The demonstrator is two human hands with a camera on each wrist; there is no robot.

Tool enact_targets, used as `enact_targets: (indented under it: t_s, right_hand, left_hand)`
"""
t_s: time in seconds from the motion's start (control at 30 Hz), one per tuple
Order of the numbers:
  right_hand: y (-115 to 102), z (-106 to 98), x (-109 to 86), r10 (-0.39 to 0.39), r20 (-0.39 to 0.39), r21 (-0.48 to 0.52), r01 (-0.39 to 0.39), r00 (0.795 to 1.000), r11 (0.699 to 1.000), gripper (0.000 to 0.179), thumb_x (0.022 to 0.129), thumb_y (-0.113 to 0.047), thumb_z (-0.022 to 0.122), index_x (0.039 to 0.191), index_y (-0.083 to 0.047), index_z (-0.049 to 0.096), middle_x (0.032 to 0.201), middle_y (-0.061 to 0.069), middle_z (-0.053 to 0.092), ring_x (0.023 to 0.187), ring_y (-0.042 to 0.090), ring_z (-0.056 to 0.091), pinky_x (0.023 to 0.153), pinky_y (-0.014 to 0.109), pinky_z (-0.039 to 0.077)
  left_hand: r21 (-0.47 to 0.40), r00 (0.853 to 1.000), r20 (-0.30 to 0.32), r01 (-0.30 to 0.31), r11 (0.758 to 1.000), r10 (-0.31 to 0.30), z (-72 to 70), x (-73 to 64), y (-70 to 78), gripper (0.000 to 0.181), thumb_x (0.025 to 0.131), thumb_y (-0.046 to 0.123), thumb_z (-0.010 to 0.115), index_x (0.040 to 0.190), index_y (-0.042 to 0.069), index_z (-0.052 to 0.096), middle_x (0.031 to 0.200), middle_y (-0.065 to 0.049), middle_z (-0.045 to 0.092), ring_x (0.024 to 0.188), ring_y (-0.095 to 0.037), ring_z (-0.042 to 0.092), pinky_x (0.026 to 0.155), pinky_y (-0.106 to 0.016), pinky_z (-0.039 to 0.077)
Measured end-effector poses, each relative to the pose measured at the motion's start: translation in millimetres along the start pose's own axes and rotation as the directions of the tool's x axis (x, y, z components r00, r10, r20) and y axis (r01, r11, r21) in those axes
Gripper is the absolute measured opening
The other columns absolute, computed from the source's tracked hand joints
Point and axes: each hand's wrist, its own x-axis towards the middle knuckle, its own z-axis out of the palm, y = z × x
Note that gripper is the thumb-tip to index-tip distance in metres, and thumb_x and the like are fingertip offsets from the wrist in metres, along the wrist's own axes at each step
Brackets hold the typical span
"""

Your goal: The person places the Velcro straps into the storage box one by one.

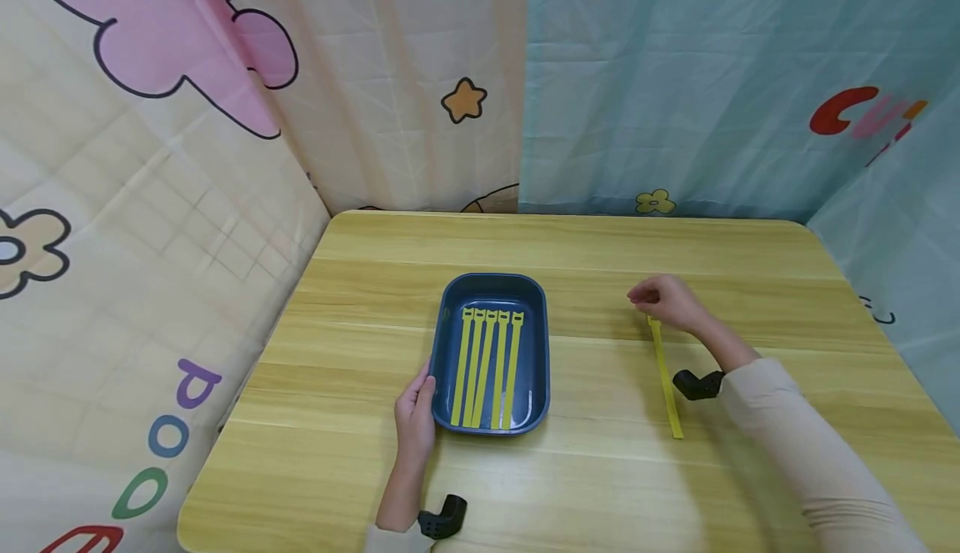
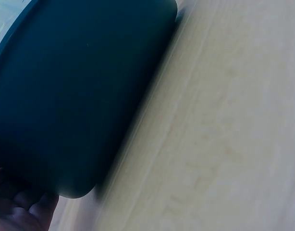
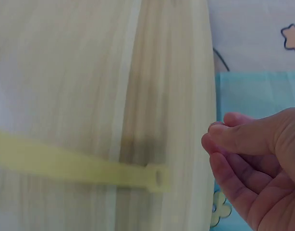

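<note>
My left hand (image 1: 415, 411) grips the left side of a dark blue rectangular tray (image 1: 544, 353), thumb at its rim. In the left wrist view, the tray's dark outer surface (image 2: 85, 86) fills much of the picture, with fingers (image 2: 25, 207) at its lower corner. Several yellow cable straps (image 1: 480, 369) with slotted heads lie side by side in the tray. Another yellow cable strap (image 1: 664, 378) lies on the table to the right. Over its slotted head, my right hand (image 1: 671, 301) hovers with fingers loosely bent. The right wrist view shows nothing between thumb and fingers, and the strap (image 3: 90, 166) apart from them.
The light wooden table (image 1: 360, 303) has rounded corners. Behind and beside it hang printed curtains (image 1: 637, 77), close to its far edge. Black wrist mounts (image 1: 442, 518) sit below both hands.
</note>
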Motion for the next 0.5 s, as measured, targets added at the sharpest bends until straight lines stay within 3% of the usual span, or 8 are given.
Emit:
enact_targets:
  t_s: [0.13,0.3,0.5]
  right_hand:
    - [18,-4,-4.7,0.008,0.001,0.002,-0.008,1.0,1.0,0.018,0.073,0.002,0.06,0.089,0.01,0.06,0.08,0.015,0.06,0.071,0.023,0.056,0.06,0.034,0.048]
    - [33,-7,-8.3,-0.02,0.006,0.026,0.02,1.0,0.999,0.028,0.068,-0.015,0.069,0.086,0.006,0.062,0.076,0.009,0.061,0.067,0.019,0.055,0.057,0.032,0.047]
    - [31,-5,-10.9,0.112,0.062,-0.048,-0.109,0.992,0.993,0.041,0.063,-0.015,0.073,0.093,0.01,0.058,0.085,0.016,0.061,0.078,0.029,0.056,0.069,0.042,0.045]
  left_hand:
    - [0.004,1.0,-0.002,-0.001,1.0,0.001,0.0,-0.4,0.5,0.036,0.09,0.018,0.038,0.12,-0.002,0.043,0.121,-0.006,0.044,0.113,-0.01,0.036,0.089,-0.02,0.032]
    - [0.001,1.0,-0.011,0.004,1.0,-0.004,-0.1,-0.5,0.8,0.036,0.09,0.018,0.039,0.12,-0.003,0.043,0.121,-0.007,0.044,0.113,-0.011,0.037,0.089,-0.02,0.032]
    - [-0.001,1.0,-0.005,0.007,1.0,-0.007,0.2,-0.3,1.2,0.037,0.09,0.018,0.039,0.12,-0.003,0.043,0.121,-0.007,0.044,0.113,-0.011,0.036,0.089,-0.02,0.032]
